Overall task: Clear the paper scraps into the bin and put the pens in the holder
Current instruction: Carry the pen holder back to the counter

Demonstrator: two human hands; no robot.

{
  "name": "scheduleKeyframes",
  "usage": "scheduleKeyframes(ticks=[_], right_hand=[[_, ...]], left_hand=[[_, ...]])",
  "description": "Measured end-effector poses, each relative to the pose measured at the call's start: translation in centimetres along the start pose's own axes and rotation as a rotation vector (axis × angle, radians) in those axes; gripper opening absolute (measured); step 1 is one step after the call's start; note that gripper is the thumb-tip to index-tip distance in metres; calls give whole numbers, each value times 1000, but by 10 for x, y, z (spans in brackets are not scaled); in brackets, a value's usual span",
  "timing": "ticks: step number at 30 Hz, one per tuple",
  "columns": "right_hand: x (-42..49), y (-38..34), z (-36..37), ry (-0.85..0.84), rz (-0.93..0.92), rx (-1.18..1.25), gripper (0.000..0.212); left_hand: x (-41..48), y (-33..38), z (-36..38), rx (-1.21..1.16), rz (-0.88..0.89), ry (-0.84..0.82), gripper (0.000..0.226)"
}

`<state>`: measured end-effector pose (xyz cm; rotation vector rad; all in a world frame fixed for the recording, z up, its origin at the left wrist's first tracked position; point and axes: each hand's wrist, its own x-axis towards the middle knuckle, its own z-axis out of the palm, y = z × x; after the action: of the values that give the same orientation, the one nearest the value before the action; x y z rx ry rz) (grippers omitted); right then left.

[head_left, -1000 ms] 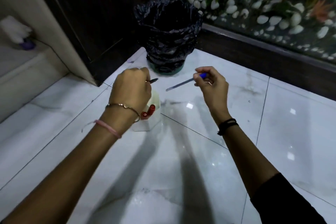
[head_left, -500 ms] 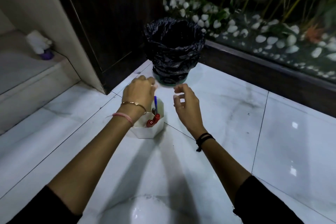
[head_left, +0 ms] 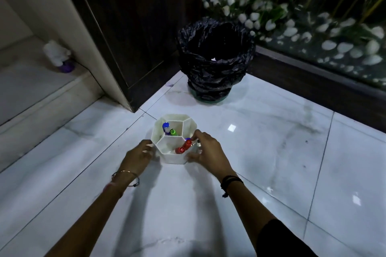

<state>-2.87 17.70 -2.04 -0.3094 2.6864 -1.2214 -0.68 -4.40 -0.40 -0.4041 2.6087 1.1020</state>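
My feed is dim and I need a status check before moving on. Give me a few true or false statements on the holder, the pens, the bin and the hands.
1. The white pen holder stands upright on the marble floor. True.
2. Both hands are at the holder, the left hand on its left side and the right hand on its right. True.
3. The red pens lie loose on the floor. False: they stand in the holder's near compartment.
4. The bin lies tipped over. False: it stands upright beyond the holder, lined with a black bag.
5. The right hand holds a pen in the air. False: its fingers rest at the holder's rim.
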Motion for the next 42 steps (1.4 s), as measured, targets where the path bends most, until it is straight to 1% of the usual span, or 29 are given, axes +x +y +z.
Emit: scheduleKeyframes(ticks=[1,3,5,8,12,16,20,22,25,27,30,32,35,38,42], right_hand=[[6,-2,-2,-11,-37,-54,42],[20,-1,-8,-54,-53,-114,32],[29,-7,-20,-81,-42,-102,27],[29,-36,-53,-92,-18,-48,28],[21,-110,-130,-103,7,-13,37],[17,-201,-222,-133,-6,-41,41],[18,-297,-324,-121,-30,-72,45],[22,-344,-372,-106,-77,-100,43],[30,-425,-452,-105,-91,-140,44],[40,-472,-494,-85,-122,-187,42],[62,-536,-541,-37,-191,-178,36],[82,-571,-556,0,-219,-183,36],[118,-617,-560,54,-251,-164,39],[159,-654,-551,77,-244,-108,34],[212,-688,-515,111,-203,-56,22]], left_hand=[[3,4,-4,-16,8,-67,34],[12,13,-17,-41,-8,-170,44],[19,25,-35,-38,-27,-216,50],[12,55,-69,-40,-89,-245,46],[-26,129,-127,-97,-129,-222,40],[-69,219,-194,-118,-69,-144,36],[-112,325,-272,-176,-34,-68,32],[-129,375,-308,-189,-13,-22,35],[-161,449,-371,-263,24,42,43],[-174,486,-407,-308,76,77,48],[-187,531,-459,-380,129,166,51],[-185,547,-488,-425,164,224,56],[-174,556,-532,-473,130,326,56],[-151,555,-569,-512,149,347,56],[-113,536,-610,-517,115,364,68]])
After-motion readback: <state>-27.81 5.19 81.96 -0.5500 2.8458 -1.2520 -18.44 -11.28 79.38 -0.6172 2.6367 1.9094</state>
